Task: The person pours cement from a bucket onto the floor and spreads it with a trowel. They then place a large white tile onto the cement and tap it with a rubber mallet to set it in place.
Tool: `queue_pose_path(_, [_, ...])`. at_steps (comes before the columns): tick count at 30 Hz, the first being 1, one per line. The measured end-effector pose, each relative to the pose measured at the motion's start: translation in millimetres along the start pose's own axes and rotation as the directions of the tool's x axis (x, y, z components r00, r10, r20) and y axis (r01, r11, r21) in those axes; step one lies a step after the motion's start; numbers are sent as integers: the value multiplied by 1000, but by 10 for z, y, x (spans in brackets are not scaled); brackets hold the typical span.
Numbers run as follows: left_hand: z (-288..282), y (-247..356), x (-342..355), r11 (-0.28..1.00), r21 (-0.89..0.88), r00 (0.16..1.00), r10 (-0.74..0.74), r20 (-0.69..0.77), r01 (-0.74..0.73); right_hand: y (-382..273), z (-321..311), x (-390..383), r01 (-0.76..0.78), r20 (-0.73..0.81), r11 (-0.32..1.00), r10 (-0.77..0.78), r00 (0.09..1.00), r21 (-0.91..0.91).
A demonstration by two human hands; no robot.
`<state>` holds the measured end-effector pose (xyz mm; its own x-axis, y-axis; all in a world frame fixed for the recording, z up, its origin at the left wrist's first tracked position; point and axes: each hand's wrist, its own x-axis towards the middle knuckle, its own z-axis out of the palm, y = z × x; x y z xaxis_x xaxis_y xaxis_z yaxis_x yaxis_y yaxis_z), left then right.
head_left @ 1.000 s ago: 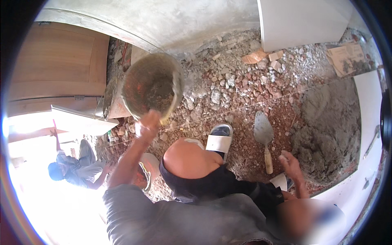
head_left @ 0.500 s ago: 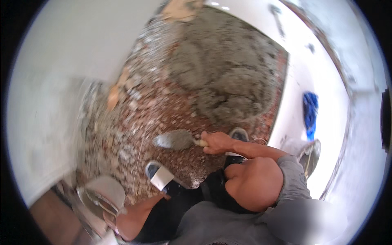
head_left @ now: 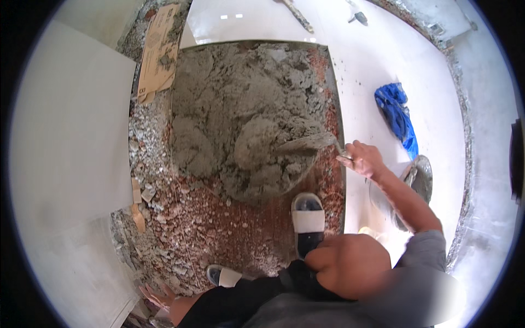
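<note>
My right hand (head_left: 363, 158) grips the handle of a trowel (head_left: 306, 143), whose blade lies flat against a heap of grey mortar (head_left: 240, 120) spread over the rough floor bed. My left hand (head_left: 157, 298) is low at the bottom edge, fingers spread, resting on rubble (head_left: 180, 229) next to a white tile; it holds nothing. My feet in white-strapped sandals (head_left: 309, 218) stand on the reddish rubble just below the mortar. My knee hides part of the nearer ground.
Laid white tiles (head_left: 71, 126) flank the bed on the left, and more white tiles (head_left: 383, 60) on the right. A blue cloth (head_left: 396, 115) and a metal pan (head_left: 420, 177) lie on the right tiles. Cardboard (head_left: 158, 52) sits at the top left. Small tools (head_left: 358, 17) lie far off.
The view has swung round to the mortar heap. My left hand, which held a pan up a second ago, is down on the rubble. The trowel has moved from above the rubble onto the mortar.
</note>
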<state>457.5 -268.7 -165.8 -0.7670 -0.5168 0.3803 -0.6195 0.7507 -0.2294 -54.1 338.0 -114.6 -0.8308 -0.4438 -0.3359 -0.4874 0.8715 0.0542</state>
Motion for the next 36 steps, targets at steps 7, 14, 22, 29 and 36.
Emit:
queue_pose_path(7, [-430,-108,56,971,223,958,-137,250,81,578,322,1151,-105,92,992,99,991,64])
queue_pose_path(14, [-1266,692,1184,994,85,920,-99,379,71,954,137,1728,-200,312,966,142,939,164])
queue_pose_path(22, [-760,2121,2759,954,-243,840,274,469,-175,953,-2,2086,-402,350,861,289,891,311])
queue_pose_path(29, [1108,2840,3378,895,-440,870,269,413,-67,40,-687,963,-218,349,954,137,927,205])
queue_pose_path(36, [2340,3520,4278,795,-592,956,260,138,-130,-666,-153,605,140,226,987,-155,962,79])
